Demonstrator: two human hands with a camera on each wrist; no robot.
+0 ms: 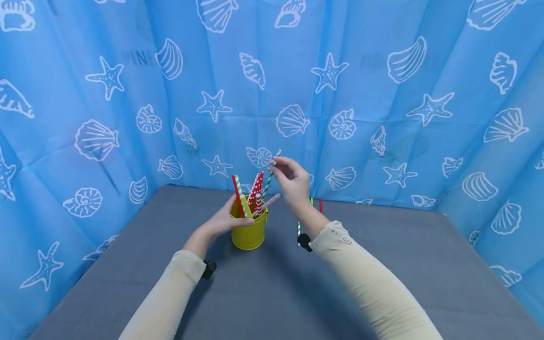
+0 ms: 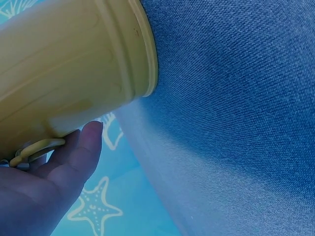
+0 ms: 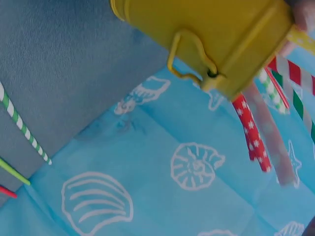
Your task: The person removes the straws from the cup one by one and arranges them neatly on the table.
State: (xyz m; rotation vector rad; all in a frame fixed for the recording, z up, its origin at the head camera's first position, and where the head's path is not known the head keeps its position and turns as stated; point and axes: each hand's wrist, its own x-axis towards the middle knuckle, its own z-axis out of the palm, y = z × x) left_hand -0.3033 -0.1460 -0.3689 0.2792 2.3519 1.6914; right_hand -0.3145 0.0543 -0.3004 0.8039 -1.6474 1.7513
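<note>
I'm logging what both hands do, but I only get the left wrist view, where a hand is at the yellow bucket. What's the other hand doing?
Observer: In the head view, the right hand pinches a green-and-white striped straw near its top end.

Operator: Thanks. Is anything standing in the bucket?

Observer: Yes, several straws stick out of the yellow bucket, among them a red-and-white striped straw.

Operator: Any straws lying on the table?

Observer: The right wrist view shows three on the gray tabletop: another striped green-and-white one, a plain light green straw and a plain red straw.
</note>
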